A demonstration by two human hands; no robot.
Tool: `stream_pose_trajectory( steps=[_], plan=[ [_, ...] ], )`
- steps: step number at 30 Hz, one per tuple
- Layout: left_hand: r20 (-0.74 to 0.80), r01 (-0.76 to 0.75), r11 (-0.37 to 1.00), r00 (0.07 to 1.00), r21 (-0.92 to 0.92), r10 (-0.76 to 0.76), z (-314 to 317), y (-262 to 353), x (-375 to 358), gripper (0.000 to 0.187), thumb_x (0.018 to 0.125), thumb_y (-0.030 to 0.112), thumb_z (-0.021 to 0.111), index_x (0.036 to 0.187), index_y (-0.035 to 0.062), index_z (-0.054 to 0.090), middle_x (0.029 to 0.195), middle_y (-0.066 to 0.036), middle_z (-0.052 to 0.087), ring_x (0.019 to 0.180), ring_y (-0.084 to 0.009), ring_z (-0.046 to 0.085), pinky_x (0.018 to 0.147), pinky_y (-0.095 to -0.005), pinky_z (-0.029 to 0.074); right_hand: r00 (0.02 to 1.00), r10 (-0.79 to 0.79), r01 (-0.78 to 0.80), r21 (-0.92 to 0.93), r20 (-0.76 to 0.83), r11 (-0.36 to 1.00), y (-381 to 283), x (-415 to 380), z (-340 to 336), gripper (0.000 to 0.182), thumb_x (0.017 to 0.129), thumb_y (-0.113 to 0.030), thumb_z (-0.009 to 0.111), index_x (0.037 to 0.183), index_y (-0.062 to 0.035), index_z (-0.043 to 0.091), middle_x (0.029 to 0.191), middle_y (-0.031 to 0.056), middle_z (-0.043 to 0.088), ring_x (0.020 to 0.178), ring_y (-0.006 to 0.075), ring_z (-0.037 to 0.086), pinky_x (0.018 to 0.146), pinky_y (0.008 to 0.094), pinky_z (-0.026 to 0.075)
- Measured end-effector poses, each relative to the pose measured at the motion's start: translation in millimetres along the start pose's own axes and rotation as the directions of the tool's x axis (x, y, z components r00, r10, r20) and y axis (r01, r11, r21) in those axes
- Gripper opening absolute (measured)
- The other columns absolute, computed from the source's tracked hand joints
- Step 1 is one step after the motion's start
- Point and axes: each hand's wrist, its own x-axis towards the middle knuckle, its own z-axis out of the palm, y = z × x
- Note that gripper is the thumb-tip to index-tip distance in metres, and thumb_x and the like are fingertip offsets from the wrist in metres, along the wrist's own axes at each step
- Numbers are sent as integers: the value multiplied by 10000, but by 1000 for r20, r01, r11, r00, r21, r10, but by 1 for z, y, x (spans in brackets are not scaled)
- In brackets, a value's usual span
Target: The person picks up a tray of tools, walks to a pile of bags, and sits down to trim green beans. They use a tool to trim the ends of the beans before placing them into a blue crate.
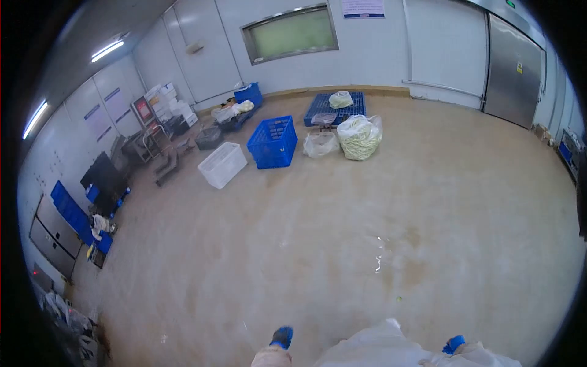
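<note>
At the bottom edge, my left hand (281, 336) shows as a small blue-gloved shape beyond a pale sleeve (272, 356). My right hand (454, 344), also gloved in blue, sits low to the right, partly covered by white clothing (376, 345). Both are over the floor, away from the crates and bags. The fingers are too small and dark to make out, and I cannot tell whether either hand holds something. Nearest to them on the floor is a small green scrap (399, 298).
Ahead stand a white crate (222, 165), a blue crate (273, 142), a clear bag (320, 144) and a bag of pale green vegetables (361, 138) by a blue pallet (351, 114). A wet patch (378, 257) marks the floor. A steel door (512, 70) is right; carts (160, 160) are left.
</note>
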Motion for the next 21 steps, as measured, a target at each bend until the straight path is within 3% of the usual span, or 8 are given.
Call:
stream_pose_trajectory(
  steps=[7,10,12,13,15,17,19,21],
  plan=[
    [195,327,390,920,-861,-340,-147,64,302,382,906,273,502,1211,44,520,1125,-82,590,991,-163,573,807,-288,481,979,-120,118,-24,-163,993,-27,162,-162,418,674,-571,569,810,-198,699,834,69,673,799,271,634,644,438,477],
    [300,386,603,922,-698,-243,-88,-20,334,359,861,196,562,1184,40,531,1110,-97,592,985,-194,578,803,-305,489,979,-203,199,-110,-20,974,-30,232,-293,377,663,-521,581,780,-182,698,811,76,669,771,276,631,647,440,478],
    [150,-112,978,979,-178,139,-70,-71,308,372,738,78,644,1102,63,570,1064,-131,609,995,-276,579,833,-371,485,961,-265,275,-142,85,951,-48,273,-346,349,656,-487,589,761,-172,696,797,81,666,752,280,629,649,441,479],
    [391,299,886,908,-353,-151,-77,-78,296,326,785,185,609,1091,78,588,1078,-135,616,1029,-294,570,861,-410,469,948,-285,307,-163,145,938,-49,291,-362,335,652,-470,593,751,-167,696,789,84,665,743,282,628,649,441,480],
    [505,110,992,861,-60,-65,-73,-106,305,378,834,329,522,1109,79,590,1110,-133,612,1069,-303,557,906,-423,445,937,-264,257,61,228,965,-19,442,-450,340,783,-460,537,841,-179,720,876,94,678,786,282,642,695,399,495],
    [481,153,987,870,-49,-112,-76,-120,352,347,824,317,526,1073,83,590,1075,-130,614,1039,-306,563,883,-426,450,884,-328,281,-182,-333,942,-54,503,-596,262,810,-318,555,718,-97,661,745,119,649,682,240,633,620,391,497],
    [466,197,980,870,-30,-161,-81,-139,393,317,814,304,530,1038,88,590,1039,-128,615,1010,-310,568,860,-429,455,924,143,237,826,-354,512,-90,555,-725,225,808,-261,575,797,-41,622,710,126,622,705,243,630,584,371,490],
    [446,229,973,871,1,-206,-93,-170,442,286,805,292,534,1002,92,590,1004,-125,617,980,-314,573,838,-432,459,929,140,327,936,-343,129,-132,573,-851,174,844,-173,529,864,-11,590,717,116,617,665,216,623,567,326,492]
  ],
)
